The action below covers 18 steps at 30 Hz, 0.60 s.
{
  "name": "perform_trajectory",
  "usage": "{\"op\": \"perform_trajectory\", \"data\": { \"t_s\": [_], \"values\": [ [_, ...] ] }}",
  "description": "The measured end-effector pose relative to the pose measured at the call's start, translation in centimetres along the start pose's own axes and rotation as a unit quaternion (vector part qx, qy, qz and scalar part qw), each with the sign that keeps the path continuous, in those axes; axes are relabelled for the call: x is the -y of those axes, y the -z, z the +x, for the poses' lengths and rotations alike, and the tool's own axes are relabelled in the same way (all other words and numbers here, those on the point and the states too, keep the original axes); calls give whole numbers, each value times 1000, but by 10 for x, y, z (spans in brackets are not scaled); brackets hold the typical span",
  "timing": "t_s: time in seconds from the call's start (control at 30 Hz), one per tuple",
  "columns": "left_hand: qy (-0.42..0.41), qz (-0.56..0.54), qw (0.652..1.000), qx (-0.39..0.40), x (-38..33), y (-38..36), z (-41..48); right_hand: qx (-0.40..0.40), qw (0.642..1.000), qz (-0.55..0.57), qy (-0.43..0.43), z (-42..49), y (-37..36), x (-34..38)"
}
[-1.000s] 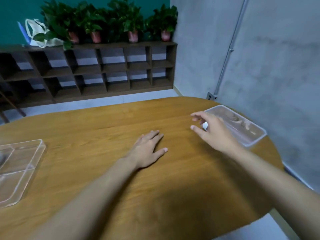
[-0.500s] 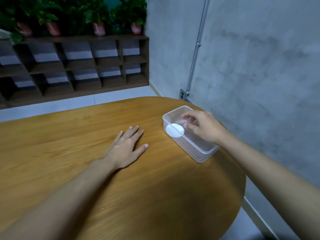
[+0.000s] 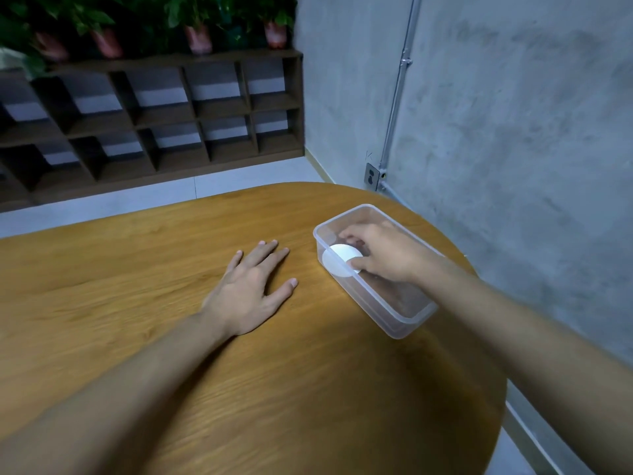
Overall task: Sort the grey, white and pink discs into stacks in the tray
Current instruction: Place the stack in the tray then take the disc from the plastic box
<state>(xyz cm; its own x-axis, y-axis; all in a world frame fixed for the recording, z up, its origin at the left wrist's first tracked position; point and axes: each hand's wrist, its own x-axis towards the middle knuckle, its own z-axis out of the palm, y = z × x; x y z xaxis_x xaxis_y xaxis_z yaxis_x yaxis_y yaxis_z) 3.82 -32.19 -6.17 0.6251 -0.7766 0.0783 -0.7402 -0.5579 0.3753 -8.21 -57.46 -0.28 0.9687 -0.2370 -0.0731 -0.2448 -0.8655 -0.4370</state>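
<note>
R hand (image 3: 380, 257) was inside the clear tub (image 3: 406, 322), thumb & fingers pinching the white disc (image 3: 337, 262) at the tub's left end. L hand (image 3: 250, 289) lay flat, fingers relaxed, on the bench (image 3: 137, 269) left of the tub. R was nearer the disc.

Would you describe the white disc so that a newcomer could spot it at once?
On the wooden table, find the clear plastic box near the right edge, by the grey wall. The white disc sits at its left end, pinched by the right hand; it is the only bright white thing.
</note>
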Motion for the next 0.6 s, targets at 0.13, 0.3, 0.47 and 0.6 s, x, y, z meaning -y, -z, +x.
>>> {"op": "perform_trajectory", "data": {
  "t_s": [0.13,0.3,0.47,0.6],
  "values": [
    [0,1,1000,-3,-1,0,1,5,1000,3,-2,6,0,-2],
    [-4,6,1000,-7,-1,0,1,1,1000,-5,-6,7,5,-2],
    [-4,12,1000,-10,0,0,1,-69,995,70,-24,-1,16,-1],
    [0,10,1000,-16,-1,0,0,-123,986,115,-16,-11,23,1]
  ]
}}
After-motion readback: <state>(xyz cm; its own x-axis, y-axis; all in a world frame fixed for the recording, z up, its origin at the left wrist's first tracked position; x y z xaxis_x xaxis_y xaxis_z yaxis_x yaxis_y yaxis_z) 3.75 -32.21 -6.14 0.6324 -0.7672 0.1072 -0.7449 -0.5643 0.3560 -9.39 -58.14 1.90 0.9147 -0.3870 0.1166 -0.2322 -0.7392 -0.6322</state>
